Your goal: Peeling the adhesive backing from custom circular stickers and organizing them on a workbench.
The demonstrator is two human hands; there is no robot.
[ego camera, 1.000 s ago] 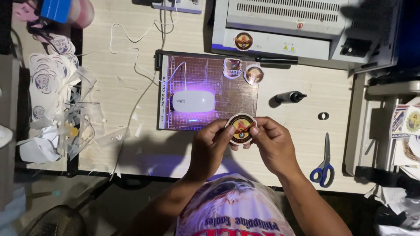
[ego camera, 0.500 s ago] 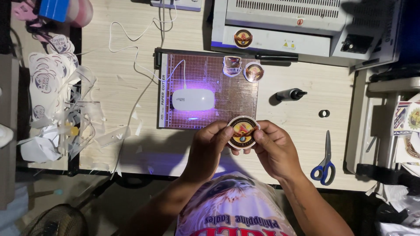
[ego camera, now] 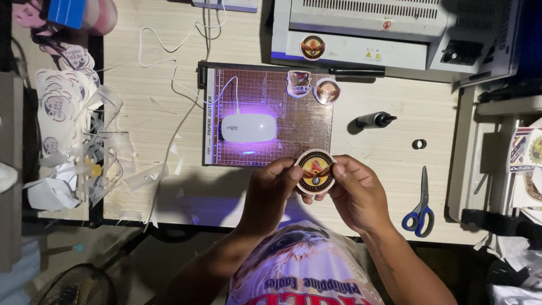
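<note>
Fingers of both hands pinch a round badge (ego camera: 315, 171) by its rim: the left hand (ego camera: 271, 189) grips its left edge with thumb and fingertips pressed to it, and the right hand (ego camera: 357, 192) grips its right edge the same way, thumb on the face side. The badge shows a dark ring and an orange and blue emblem, and it is held face up just past the near edge of the cutting mat (ego camera: 268, 116), touching nothing but the fingers.

On the mat, a white oval lamp (ego camera: 249, 127) lies left of centre and throws violet light over the grid. At the mat's far right corner lie two stickers, one shield-shaped (ego camera: 298, 83) and one round (ego camera: 326, 91), just beside each other. A white cable (ego camera: 169, 73) runs from the lamp off the mat's left side and loops over the table (ego camera: 395, 147).

Right of the mat lie a small dark bottle (ego camera: 375, 120) on its side, then a small black ring (ego camera: 419, 144), and nearer the person a pair of blue-handled scissors (ego camera: 420, 206). Beyond the mat stands a grey laminator (ego camera: 372, 28) with another round sticker (ego camera: 312, 47) on its front. Well to the left of the mat sits a heap of cut paper scraps (ego camera: 73, 147).
</note>
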